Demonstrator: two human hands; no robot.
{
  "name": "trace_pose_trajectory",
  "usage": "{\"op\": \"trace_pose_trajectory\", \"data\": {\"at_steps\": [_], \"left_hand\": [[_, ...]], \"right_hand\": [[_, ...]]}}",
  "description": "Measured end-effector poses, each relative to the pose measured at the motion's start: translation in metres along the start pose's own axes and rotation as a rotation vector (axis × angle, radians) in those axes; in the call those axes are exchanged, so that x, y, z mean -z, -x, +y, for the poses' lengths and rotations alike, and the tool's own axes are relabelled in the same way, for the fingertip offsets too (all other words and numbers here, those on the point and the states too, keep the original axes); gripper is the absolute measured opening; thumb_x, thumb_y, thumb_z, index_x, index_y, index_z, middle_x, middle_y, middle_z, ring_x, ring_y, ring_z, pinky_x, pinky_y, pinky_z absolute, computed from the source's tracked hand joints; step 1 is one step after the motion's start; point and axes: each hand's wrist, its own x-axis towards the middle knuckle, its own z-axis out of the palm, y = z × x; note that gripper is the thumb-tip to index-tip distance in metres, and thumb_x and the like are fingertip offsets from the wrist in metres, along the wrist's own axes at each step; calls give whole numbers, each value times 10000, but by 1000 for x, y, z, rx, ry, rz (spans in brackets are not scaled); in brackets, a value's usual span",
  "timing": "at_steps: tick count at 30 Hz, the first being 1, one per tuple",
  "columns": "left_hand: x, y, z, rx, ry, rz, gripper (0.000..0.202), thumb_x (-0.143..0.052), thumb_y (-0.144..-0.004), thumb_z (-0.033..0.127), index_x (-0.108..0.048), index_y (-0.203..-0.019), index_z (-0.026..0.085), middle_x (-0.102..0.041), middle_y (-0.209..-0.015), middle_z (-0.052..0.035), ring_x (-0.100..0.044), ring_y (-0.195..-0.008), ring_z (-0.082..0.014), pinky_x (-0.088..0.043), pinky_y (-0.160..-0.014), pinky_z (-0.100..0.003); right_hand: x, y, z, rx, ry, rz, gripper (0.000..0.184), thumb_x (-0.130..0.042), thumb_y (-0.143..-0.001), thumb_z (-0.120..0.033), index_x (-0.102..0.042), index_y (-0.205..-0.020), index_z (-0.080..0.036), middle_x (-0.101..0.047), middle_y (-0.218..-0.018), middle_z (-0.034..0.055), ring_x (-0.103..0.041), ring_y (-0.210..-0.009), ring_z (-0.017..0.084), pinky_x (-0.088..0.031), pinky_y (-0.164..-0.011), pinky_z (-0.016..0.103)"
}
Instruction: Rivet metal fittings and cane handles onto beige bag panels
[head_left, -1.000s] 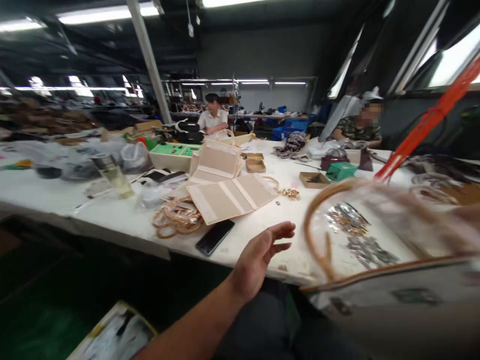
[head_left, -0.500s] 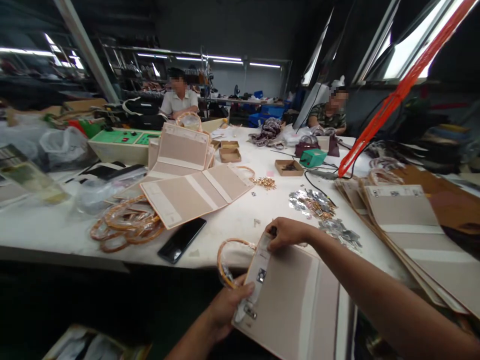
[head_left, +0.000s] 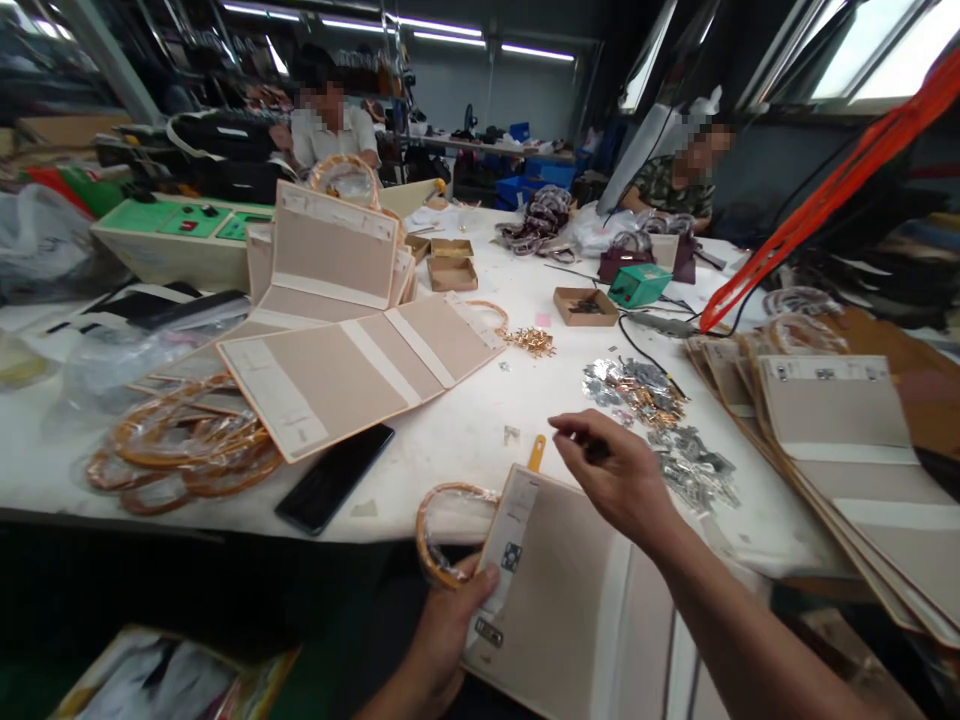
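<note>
My left hand [head_left: 454, 620] is closed on the edge of a beige bag panel [head_left: 559, 585], thumb on top beside its white strip. Two small metal plates show on that strip. An orange handle [head_left: 431, 530] in clear plastic loops out from the panel's left edge. A yellow-orange tab [head_left: 538, 453] sticks up beyond the far corner. Just right of the tab, my right hand [head_left: 619, 470] hovers apart from the panel. Its fingers are curled around something small and dark, mostly hidden in the palm.
Loose metal plates [head_left: 637, 390] and golden fasteners [head_left: 531, 342] lie in piles. At left are more beige panels [head_left: 337, 375], wrapped handles [head_left: 187, 440] and a phone [head_left: 334, 478]. Stacked panels [head_left: 825, 430] stand at right. Two people sit across the table. An orange-red strand bundle [head_left: 832, 200] hangs at right.
My right hand has lifted off the panel's far corner and moved right. The orange tab there now shows. My left hand keeps its hold, and the view has shifted.
</note>
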Motion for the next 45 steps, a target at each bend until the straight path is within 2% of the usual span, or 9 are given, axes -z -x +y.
{"op": "trace_pose_trajectory", "data": {"at_steps": [2, 6, 13, 18, 22, 26, 35, 40, 45], "left_hand": [[-8, -2, 3, 6, 9, 0, 589, -870, -731, 486, -727, -1147, 94, -761, -1020, -173, -738, -871, -266, -570, -792, -328], [-27, -5, 12, 7, 2, 30, 568, -881, -706, 480, -735, -1092, 90, -761, -987, -160, -728, -851, -255, -559, -777, -314], [-34, -5, 13, -10, 25, 53, 549, -879, -692, 477, -732, -1065, 102, -757, -1005, -144, -709, -873, -231, -548, -791, -298], [-37, -3, 14, -9, 30, 76, 535, -872, -688, 473, -727, -1041, 98, -756, -974, -137, -710, -843, -225, -534, -730, -274], [-38, -2, 16, -18, 35, 61, 512, -868, -696, 459, -723, -1024, 93, -755, -942, -138, -711, -831, -226, -537, -729, -278], [-38, 0, 17, -46, 44, 12, 512, -828, -735, 431, -719, -1099, 87, -756, -975, -144, -714, -818, -232, -540, -715, -294], [-35, -2, 14, -75, 41, 16, 484, -827, -708, 425, -731, -1028, 75, -753, -930, -132, -711, -813, -235, -530, -764, -303], [-34, -4, 12, -91, 30, 4, 493, -825, -700, 431, -727, -1035, 83, -756, -940, -126, -712, -816, -232, -517, -741, -287], [-32, -3, 14, -58, 35, -6, 513, -850, -660, 431, -719, -1016, 85, -756, -910, -130, -716, -794, -238, -535, -758, -307]], "right_hand": [[-1, 23, -16, -69, -257, 170, 110, -685, -948, -297, -727, -959, -195, -639, -790, 36, -585, -678, 137, -455, -611, 273], [-26, 53, -14, -212, -898, 286, 362, -622, -981, -333, -509, -681, -165, -427, -569, -6, -463, -504, 112, -399, -482, 245], [-48, 57, 11, -439, -1121, 540, 457, -635, -914, -362, -317, -652, -164, -290, -553, -37, -365, -444, 98, -379, -434, 242], [-57, 61, 4, -324, -1071, 476, 430, -590, -951, -318, -330, -643, -170, -304, -538, -37, -343, -430, 103, -340, -406, 239], [-70, 60, -5, -169, -724, 192, 405, -602, -1004, -285, -464, -644, -160, -473, -559, -6, -462, -518, 109, -381, -505, 245], [-66, 42, -21, -242, -445, -14, 497, -618, -1009, -399, -495, -597, -152, -513, -540, 16, -451, -521, 102, -362, -536, 251], [-63, 37, -24, -197, -294, -71, 511, -592, -1001, -398, -480, -566, -156, -478, -548, 14, -435, -537, 105, -345, -546, 258], [-66, 49, -20, -93, -553, 26, 478, -569, -1024, -358, -479, -596, -165, -486, -558, 11, -454, -525, 111, -366, -546, 265], [-51, 56, -4, -270, -267, 9, 534, -572, -1006, -474, -493, -580, -162, -499, -540, 14, -460, -534, 119, -374, -581, 273]]}}
